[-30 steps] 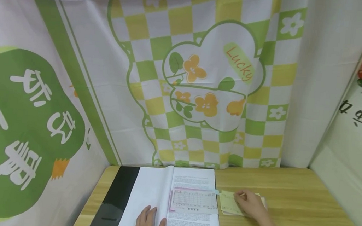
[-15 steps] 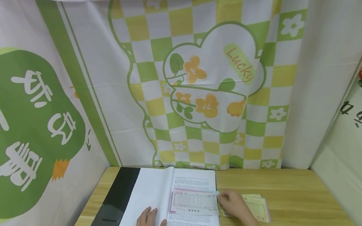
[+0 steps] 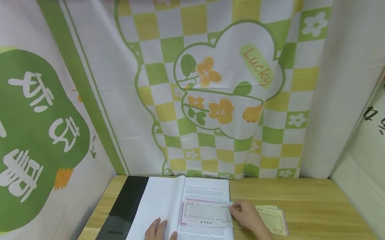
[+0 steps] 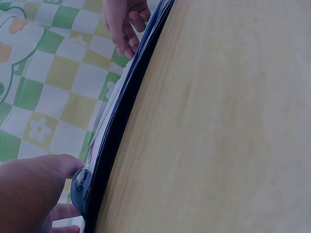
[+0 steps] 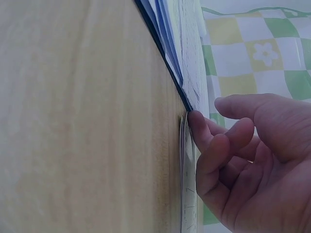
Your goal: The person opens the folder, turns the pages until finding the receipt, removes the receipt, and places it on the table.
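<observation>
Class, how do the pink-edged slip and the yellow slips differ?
Colour: the pink-edged slip is whitish with pink edging; the yellow slips are pale yellow.
Place: the pink-edged slip lies on the open book, the yellow slips on the table.
Head view: the right hand hides part of the yellow slips; most of the pink-edged slip shows.
Both bear printing.

Lower left: left hand [image 4: 34, 189] is pressed up against the dark-edged folder [image 4: 120, 121] | frame is sliced diagonally by that edge | top centre: right hand [image 4: 125, 22] is glimpsed | right: all is filled by wooden tabletop [image 4: 223, 121]
</observation>
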{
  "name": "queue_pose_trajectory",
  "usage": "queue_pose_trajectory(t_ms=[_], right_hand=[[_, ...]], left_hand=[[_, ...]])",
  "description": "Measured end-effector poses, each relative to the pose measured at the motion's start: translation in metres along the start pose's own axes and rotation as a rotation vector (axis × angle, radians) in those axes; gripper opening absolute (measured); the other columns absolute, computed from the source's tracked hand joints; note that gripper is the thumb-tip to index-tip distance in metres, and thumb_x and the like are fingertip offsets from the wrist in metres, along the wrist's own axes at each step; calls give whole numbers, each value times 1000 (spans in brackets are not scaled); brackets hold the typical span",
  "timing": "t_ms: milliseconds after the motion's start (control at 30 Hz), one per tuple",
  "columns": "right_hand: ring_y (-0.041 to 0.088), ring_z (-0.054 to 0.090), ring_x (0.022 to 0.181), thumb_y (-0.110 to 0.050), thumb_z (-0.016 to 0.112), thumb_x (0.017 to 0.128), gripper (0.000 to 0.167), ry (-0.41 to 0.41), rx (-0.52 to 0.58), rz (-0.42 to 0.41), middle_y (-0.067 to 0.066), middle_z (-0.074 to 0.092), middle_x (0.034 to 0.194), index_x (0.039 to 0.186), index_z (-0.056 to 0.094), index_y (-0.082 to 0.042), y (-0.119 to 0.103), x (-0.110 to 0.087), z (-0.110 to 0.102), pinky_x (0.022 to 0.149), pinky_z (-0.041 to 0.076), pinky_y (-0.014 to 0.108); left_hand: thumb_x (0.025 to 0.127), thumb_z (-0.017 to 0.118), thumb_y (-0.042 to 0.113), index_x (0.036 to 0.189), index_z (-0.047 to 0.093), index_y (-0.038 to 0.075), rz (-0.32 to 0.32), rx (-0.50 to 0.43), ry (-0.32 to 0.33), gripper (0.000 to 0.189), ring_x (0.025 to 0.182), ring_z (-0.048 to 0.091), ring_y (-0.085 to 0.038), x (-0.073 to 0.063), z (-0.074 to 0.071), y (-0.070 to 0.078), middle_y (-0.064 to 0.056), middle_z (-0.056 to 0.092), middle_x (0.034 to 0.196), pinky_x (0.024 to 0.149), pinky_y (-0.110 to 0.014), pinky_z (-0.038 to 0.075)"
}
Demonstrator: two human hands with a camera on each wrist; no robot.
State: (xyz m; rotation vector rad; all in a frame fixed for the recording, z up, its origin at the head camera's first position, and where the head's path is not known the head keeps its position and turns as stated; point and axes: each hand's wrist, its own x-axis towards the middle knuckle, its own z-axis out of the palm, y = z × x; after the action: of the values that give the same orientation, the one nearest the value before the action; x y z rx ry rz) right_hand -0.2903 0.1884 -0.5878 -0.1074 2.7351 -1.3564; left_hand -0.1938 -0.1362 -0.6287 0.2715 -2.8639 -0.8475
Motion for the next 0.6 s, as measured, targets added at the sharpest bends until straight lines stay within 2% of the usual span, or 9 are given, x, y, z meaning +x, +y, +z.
queue_pose_trajectory(t_ms=[167, 267, 433, 600], right_hand=[[13, 63, 69, -15, 74, 98, 18, 3, 13, -16, 1, 72, 86, 107, 75, 0, 2, -1, 3, 64, 57, 28], [14, 62, 63, -14, 74, 98, 16, 7, 33, -18, 1, 71, 85, 107, 74, 0, 4, 0, 3, 60, 56, 29], [15, 55, 46, -14, 73, 99, 16, -6, 66, -16, 1, 69, 79, 108, 73, -1, 6, 1, 4, 44, 48, 27], [15, 55, 46, -13, 74, 97, 16, -20, 86, -8, 2, 69, 80, 109, 72, -2, 7, 1, 6, 42, 47, 26]], left_hand=[[94, 74, 54, 136, 63, 6, -24, 23, -5, 64, 138, 47, -48, -2, 3, -3, -21, 50, 150, 111, -71, 41], [94, 73, 55, 137, 63, 6, -21, 16, -3, 66, 139, 46, -47, -1, 2, -3, -21, 49, 151, 112, -71, 40], [94, 72, 56, 137, 63, 5, 0, -6, 15, 67, 139, 46, -48, 0, -1, 0, -21, 49, 150, 110, -72, 40], [94, 74, 52, 137, 63, 6, -7, 3, 8, 64, 138, 47, -49, 0, 1, -1, -22, 50, 150, 110, -72, 41]])
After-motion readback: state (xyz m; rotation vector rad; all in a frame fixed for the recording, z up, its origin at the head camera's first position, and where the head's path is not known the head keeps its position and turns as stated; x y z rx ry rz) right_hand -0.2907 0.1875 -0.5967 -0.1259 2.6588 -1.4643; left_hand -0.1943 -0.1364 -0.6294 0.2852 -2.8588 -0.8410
